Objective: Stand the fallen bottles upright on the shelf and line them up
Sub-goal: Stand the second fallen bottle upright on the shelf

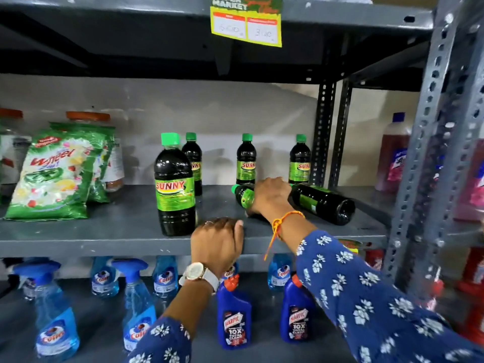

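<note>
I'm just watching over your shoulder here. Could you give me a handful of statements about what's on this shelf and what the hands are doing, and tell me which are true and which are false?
1. Two dark bottles lie on their sides on the middle shelf. True: one fallen bottle is under the right hand, another fallen bottle lies to its right.
2. The upright bottles have red caps. False: the front upright bottle and the three at the back have green caps.
3. The left hand is lifting a bottle. False: it rests on the shelf's front edge, holding nothing.
4. A green detergent pouch sits left of the bottles. True.
5. The shelf below holds only blue spray bottles. False: blue Harpic bottles stand there too.
</note>
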`<state>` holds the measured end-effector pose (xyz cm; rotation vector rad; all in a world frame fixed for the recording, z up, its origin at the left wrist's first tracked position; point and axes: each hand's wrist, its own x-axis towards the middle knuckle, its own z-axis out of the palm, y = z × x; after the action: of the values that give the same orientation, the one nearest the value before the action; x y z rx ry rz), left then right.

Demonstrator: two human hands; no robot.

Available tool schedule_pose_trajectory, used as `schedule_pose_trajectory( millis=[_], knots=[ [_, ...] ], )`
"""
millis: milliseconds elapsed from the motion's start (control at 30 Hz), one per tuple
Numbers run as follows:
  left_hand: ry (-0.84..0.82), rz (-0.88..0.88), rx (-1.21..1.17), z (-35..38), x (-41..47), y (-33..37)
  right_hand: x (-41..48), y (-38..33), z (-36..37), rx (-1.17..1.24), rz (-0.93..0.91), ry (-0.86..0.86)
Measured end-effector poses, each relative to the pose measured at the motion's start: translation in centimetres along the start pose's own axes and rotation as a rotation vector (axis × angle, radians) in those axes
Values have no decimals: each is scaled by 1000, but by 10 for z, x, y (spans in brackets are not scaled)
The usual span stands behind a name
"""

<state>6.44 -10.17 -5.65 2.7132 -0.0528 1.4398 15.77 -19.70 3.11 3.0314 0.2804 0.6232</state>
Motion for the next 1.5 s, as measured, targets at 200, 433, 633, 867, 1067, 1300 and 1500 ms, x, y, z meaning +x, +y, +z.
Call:
schedule_pose_trajectory(
  millis=[200, 433, 633, 867, 1067, 1300, 1500],
  knots=[
    [63, -7, 34, 7, -1, -1, 2, 22, 6, 322, -32, 152],
    [70, -2, 48, 10, -1, -2, -9, 30, 26, 1027, 23, 324],
    [63, -16, 34, 9, 0, -1, -8, 26, 38, 1114, 12, 296],
    [39, -19, 19, 7, -1, 0, -10, 21, 47, 994, 23, 261],
    [29, -15, 8, 8, -1, -1, -4, 24, 53, 1031, 30, 175],
    [25, -13, 5, 10, -2, -2, -4, 23, 54, 1174, -27, 151],
    [30, -19, 14, 9, -2, -1, -3, 28, 55, 1285, -1, 14]
  ],
)
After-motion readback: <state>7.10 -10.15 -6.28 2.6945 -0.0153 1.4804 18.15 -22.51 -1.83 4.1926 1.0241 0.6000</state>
